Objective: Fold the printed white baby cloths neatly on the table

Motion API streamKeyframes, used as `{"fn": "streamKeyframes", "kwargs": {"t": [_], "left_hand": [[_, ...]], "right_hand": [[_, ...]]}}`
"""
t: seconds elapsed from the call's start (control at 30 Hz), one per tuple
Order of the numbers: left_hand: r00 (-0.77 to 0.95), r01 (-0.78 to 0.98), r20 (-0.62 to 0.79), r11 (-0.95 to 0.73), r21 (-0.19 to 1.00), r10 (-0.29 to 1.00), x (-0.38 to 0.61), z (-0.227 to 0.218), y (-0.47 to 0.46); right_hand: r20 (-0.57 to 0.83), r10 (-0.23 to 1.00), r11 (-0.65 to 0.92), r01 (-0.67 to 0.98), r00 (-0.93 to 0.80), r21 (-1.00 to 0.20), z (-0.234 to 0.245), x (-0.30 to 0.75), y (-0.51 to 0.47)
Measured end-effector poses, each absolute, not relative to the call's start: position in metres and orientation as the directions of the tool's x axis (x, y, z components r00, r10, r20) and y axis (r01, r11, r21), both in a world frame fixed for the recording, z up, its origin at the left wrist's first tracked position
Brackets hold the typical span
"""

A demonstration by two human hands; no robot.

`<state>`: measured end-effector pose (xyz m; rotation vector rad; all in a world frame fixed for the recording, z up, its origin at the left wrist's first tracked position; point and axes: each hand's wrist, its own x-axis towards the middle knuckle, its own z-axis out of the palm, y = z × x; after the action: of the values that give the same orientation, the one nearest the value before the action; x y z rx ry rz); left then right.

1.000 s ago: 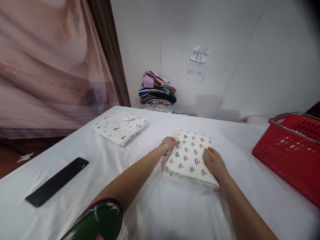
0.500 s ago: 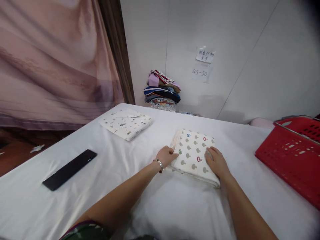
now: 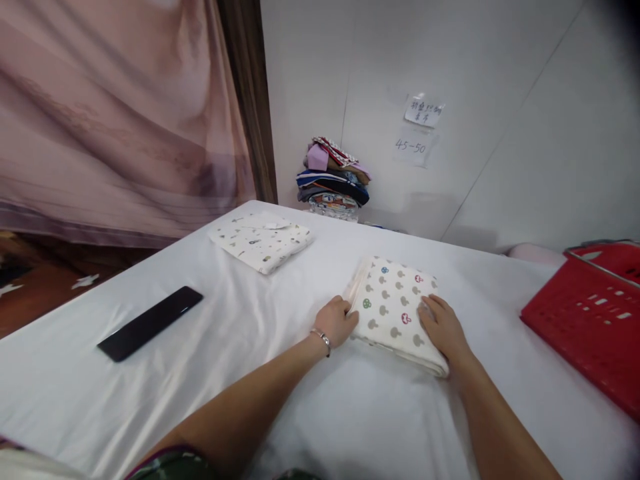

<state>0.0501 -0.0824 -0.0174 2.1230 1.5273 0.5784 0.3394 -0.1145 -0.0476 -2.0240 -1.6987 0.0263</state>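
**Both hands on the mushroom-print cloth**

So the person's left hand (image 3: 336, 323) has the left edge of the folded mushroom-print cloth (image 3: 390, 303) pinched, thumb on top. Right hand (image 3: 445, 328) has its fingers over the right edge, can't tell if it's actually gripping. Cloth's lying on a white-covered table (image 3: 225, 347), with a glossy black slab (image 3: 153, 323) off left and a red basket (image 3: 580, 327) right. Farther back: another folded printed cloth (image 3: 260, 243), then a fabric stack (image 3: 334, 179) by the wall.

Slim silver bracelet (image 3: 324, 339), dark green patterned sleeve (image 3: 175, 467), purple edging (image 3: 171, 449) at the hem.
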Motion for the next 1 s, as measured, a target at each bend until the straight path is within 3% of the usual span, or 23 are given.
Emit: {"fn": "streamKeyframes", "kwargs": {"t": [0.17,0.37,0.5,0.57,0.77,0.9,1.0], "left_hand": [[0.328,0.753,0.112,-0.331,0.569,0.938,0.048,-0.018,-0.084],[0.422,0.767,0.245,-0.487,0.418,0.873,0.049,-0.013,-0.093],[0.436,0.767,0.271,-0.512,0.387,0.858,0.050,-0.006,-0.097],[0.416,0.770,0.230,-0.476,0.425,0.880,0.048,-0.005,-0.095],[0.343,0.786,-0.069,-0.246,0.568,0.937,0.042,-0.012,-0.081],[0.336,0.783,-0.094,-0.222,0.580,0.937,0.041,-0.015,-0.078],[0.320,0.776,-0.035,-0.240,0.583,0.947,0.042,-0.015,-0.079]], "right_hand": [[0.316,0.919,-0.098,0.913,0.236,-0.396,-0.046,0.336,-0.118],[0.345,0.904,-0.091,0.904,0.251,-0.418,-0.042,0.327,-0.124],[0.340,0.904,-0.093,0.896,0.259,-0.435,-0.041,0.326,-0.123],[0.340,0.902,-0.091,0.888,0.266,-0.452,-0.042,0.327,-0.123],[0.333,0.895,-0.101,0.861,0.298,-0.499,-0.048,0.331,-0.122],[0.349,0.881,-0.081,0.829,0.319,-0.553,-0.054,0.335,-0.120],[0.344,0.875,-0.070,0.792,0.341,-0.606,-0.057,0.336,-0.120]]}}
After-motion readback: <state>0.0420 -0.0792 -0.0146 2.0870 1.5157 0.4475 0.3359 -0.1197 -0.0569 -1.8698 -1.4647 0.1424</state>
